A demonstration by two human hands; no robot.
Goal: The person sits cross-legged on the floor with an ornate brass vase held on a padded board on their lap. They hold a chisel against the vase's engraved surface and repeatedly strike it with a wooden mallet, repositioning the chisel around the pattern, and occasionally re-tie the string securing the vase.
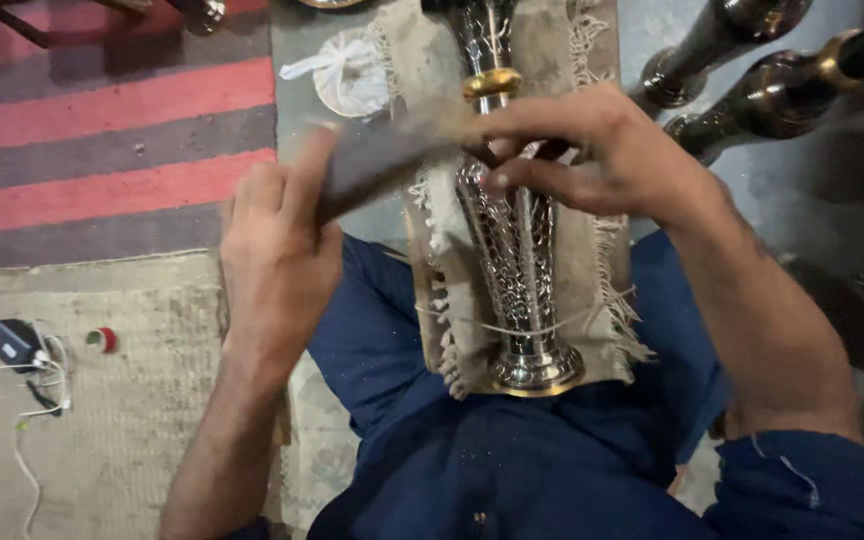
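Observation:
A tall engraved silver metal vase (512, 250) with a gold band lies lengthwise on a frayed beige cloth (577, 250) across my lap, its base toward me. My left hand (277, 250) grips the near end of a long flat dark tool (382, 160), blurred by motion, that slants up toward the vase. My right hand (592, 150) pinches the tool's far end and rests against the vase's body just below the gold band.
Three dark metal vases (752, 70) lie at the upper right on the grey floor. A white cloth bundle (347, 75) sits beside the beige cloth. A woven mat (102, 400) at left carries a small dark charger with white cable (22, 350) and a red tape roll (102, 340). Red-striped rug (112, 130) beyond.

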